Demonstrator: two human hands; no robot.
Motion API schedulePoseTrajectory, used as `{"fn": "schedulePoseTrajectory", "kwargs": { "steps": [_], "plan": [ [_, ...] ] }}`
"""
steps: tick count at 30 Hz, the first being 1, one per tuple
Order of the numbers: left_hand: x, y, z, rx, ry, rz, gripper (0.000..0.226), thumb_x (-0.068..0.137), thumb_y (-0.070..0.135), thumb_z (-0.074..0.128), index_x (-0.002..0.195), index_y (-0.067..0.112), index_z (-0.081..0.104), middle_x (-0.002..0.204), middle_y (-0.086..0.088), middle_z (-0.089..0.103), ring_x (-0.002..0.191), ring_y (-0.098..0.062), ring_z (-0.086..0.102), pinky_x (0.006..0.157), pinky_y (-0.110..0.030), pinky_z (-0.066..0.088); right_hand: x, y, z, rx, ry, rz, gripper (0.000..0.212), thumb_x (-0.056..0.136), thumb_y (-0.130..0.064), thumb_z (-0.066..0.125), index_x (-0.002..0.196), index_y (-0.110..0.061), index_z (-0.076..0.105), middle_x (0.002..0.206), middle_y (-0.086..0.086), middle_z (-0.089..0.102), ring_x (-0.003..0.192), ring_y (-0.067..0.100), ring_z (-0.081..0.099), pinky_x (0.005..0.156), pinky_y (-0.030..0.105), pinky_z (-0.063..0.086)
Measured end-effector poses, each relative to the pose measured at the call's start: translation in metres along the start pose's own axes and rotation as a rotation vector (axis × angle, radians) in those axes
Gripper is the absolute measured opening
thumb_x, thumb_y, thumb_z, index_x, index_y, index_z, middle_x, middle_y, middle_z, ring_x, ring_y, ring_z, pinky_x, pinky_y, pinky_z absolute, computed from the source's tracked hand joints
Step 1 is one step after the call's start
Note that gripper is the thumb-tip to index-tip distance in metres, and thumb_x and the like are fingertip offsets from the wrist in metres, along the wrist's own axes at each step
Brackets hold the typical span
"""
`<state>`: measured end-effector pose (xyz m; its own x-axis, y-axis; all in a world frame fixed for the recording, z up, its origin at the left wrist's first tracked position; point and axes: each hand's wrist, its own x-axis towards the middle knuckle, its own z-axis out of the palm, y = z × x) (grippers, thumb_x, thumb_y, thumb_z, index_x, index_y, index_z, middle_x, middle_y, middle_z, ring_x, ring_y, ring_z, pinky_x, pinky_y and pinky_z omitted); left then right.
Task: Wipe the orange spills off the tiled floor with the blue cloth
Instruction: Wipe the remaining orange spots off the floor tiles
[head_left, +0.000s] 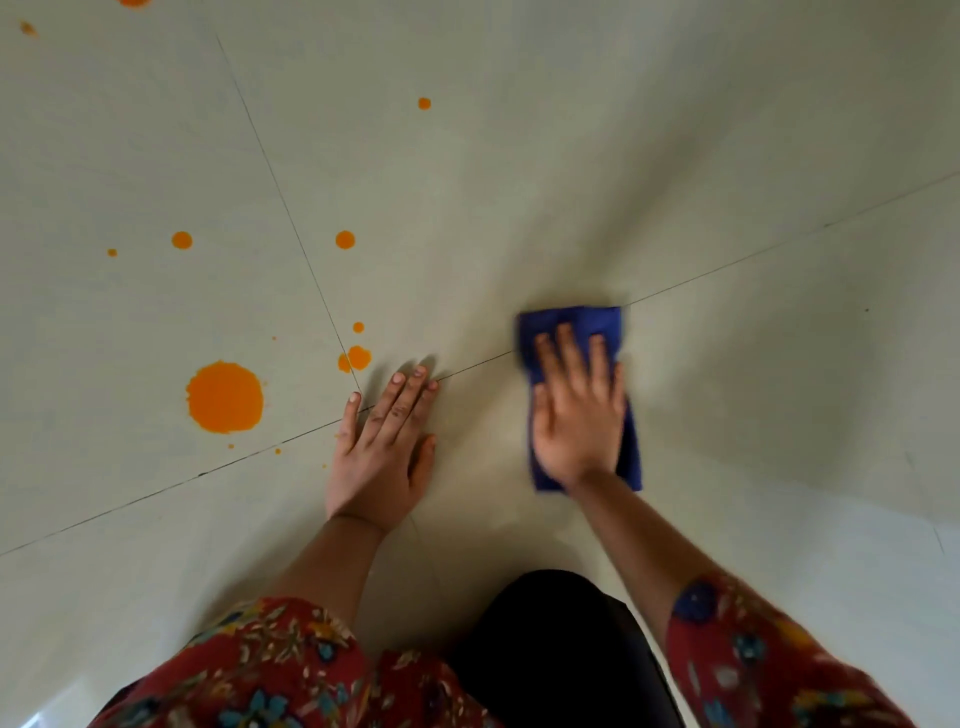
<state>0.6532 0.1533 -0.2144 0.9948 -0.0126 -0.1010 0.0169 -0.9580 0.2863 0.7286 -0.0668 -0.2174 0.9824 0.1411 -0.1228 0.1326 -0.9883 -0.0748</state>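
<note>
A: Where is the folded dark-blue fabric cloth (597, 325)?

B: At about four o'clock from the large round orange puddle (225, 397), flat under the right hand (576, 415), whose straight fingers press it onto the pale glossy tiled floor (519, 182). The left hand (382, 449) lies spread and empty just beside the spills.

A: How should it handle?

B: Light, soft and limp, I judge; it should glide on smooth tile. Palm pressure over its middle suits best.
</note>
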Motion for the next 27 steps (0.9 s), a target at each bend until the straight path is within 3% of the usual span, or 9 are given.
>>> {"fn": "schedulePoseTrajectory", "kwargs": {
  "steps": [2,4,8,10,13,16,21,22,27],
  "plan": [
    [0.001,0.0,0.0,-0.016,0.005,0.007,0.058,0.094,0.033,0.041,0.15,0.022,0.033,0.158,0.007,0.024,0.146,-0.008,0.02,0.12,-0.043,0.007,0.03,0.005,-0.003,0.026,0.079,0.259,0.054,0.098,-0.04,0.03,0.151,-0.031,0.029,0.16,-0.005,0.025,0.149,0.029,0.018,0.116,0.055,0.02],
    [0.001,0.0,0.001,-0.02,0.017,0.013,0.057,0.094,0.033,0.041,0.15,0.021,0.034,0.158,0.007,0.024,0.146,-0.008,0.02,0.12,-0.044,0.008,0.042,-0.022,-0.006,0.052,0.061,0.3,0.055,0.098,-0.041,0.028,0.152,-0.033,0.026,0.161,-0.006,0.021,0.149,0.03,0.015,0.117,0.055,0.016],
    [-0.001,0.0,-0.002,-0.023,0.001,0.01,0.058,0.094,0.033,0.04,0.15,0.022,0.032,0.158,0.007,0.023,0.145,-0.008,0.021,0.12,-0.043,0.007,-0.015,-0.029,-0.004,-0.006,-0.103,-0.438,0.054,0.1,-0.04,0.036,0.152,-0.035,0.025,0.162,-0.008,0.019,0.15,0.028,0.011,0.119,0.053,0.014],
    [-0.001,0.0,-0.002,-0.037,-0.002,0.004,0.058,0.094,0.034,0.039,0.15,0.022,0.032,0.158,0.007,0.023,0.145,-0.009,0.022,0.12,-0.044,0.007,-0.034,0.013,-0.007,-0.049,-0.128,-0.543,0.052,0.1,-0.041,0.034,0.152,-0.036,0.026,0.161,-0.008,0.02,0.15,0.026,0.012,0.118,0.052,0.016],
    [-0.002,0.001,-0.001,-0.05,0.015,-0.002,0.056,0.095,0.034,0.037,0.149,0.022,0.034,0.158,0.006,0.025,0.145,-0.01,0.024,0.12,-0.044,0.009,-0.009,0.055,-0.011,-0.051,-0.052,-0.143,0.052,0.099,-0.041,0.03,0.151,-0.035,0.027,0.161,-0.006,0.023,0.149,0.028,0.016,0.115,0.055,0.021],
    [0.0,0.0,0.001,-0.054,0.014,0.006,0.055,0.095,0.034,0.038,0.149,0.021,0.035,0.158,0.006,0.026,0.145,-0.011,0.025,0.12,-0.043,0.009,0.028,0.025,-0.012,0.038,0.027,0.252,0.056,0.097,-0.042,0.03,0.152,-0.03,0.029,0.16,-0.004,0.024,0.148,0.031,0.018,0.117,0.056,0.018],
    [-0.001,0.0,0.0,-0.05,0.025,-0.006,0.057,0.094,0.033,0.042,0.149,0.021,0.034,0.158,0.006,0.026,0.145,-0.01,0.025,0.12,-0.043,0.009,-0.059,0.03,-0.005,0.013,-0.112,-0.354,0.055,0.097,-0.041,0.038,0.151,-0.034,0.029,0.161,-0.007,0.021,0.15,0.028,0.012,0.119,0.053,0.014],
    [-0.002,-0.001,0.0,-0.048,0.031,-0.005,0.057,0.094,0.032,0.042,0.149,0.021,0.034,0.158,0.006,0.026,0.145,-0.01,0.025,0.12,-0.043,0.009,-0.075,0.049,-0.004,0.006,-0.105,-0.298,0.055,0.096,-0.041,0.038,0.15,-0.035,0.029,0.16,-0.007,0.022,0.15,0.028,0.014,0.118,0.054,0.017],
    [-0.002,0.001,0.002,-0.047,0.059,-0.004,0.055,0.095,0.033,0.041,0.149,0.021,0.035,0.157,0.005,0.027,0.144,-0.011,0.026,0.12,-0.043,0.011,-0.032,0.109,-0.014,0.052,-0.058,0.496,0.059,0.096,-0.045,0.023,0.154,-0.033,0.017,0.163,-0.007,0.009,0.151,0.026,0.005,0.119,0.053,0.01]
  ]
}}
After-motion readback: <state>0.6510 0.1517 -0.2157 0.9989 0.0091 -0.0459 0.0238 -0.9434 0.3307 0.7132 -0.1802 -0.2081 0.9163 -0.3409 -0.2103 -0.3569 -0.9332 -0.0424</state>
